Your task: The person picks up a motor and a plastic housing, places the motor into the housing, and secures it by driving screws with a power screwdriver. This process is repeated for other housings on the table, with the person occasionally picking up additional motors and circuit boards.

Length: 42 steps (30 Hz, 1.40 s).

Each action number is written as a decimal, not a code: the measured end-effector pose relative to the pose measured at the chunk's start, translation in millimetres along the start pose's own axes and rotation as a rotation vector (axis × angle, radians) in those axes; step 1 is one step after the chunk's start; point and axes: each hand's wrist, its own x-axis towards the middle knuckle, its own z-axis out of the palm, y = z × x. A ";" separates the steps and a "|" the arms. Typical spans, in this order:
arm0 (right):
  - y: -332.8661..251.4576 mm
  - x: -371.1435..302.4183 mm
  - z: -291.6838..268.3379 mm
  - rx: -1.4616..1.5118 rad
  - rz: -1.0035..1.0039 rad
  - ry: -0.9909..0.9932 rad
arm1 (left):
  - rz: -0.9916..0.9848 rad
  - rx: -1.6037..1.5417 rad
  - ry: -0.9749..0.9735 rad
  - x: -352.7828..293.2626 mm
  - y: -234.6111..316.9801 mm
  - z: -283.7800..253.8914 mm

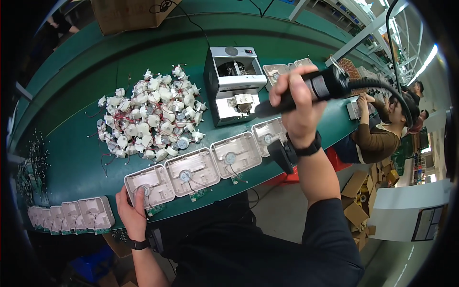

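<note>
My right hand is closed around a black electric screwdriver, raised over the right part of the bench with its cable trailing to the right. My left hand grips the left edge of a white plastic housing, thumb over the rim. Inside that open housing sits a round metal motor, and a green circuit board hangs on wires at its front. To its right stand similar housings in a row, each with a motor. My right forearm partly hides the last one.
A heap of white motors with red wires covers the back left. Behind the row stands a screw feeder. More housings line the bench's left front edge. A co-worker sits at the right; cardboard boxes stand on the floor.
</note>
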 end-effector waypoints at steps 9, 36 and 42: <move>6.3 -11.6 13.7 -0.049 0.133 -0.033 | -0.005 0.002 -0.009 4.0 -10.9 2.8; 12.4 -78.9 13.3 -0.017 0.224 -0.105 | -0.009 -0.104 -0.078 2.7 -17.7 5.2; 5.1 -8.4 15.3 0.017 -0.008 -0.056 | -0.076 -0.175 -0.105 -4.8 6.5 14.2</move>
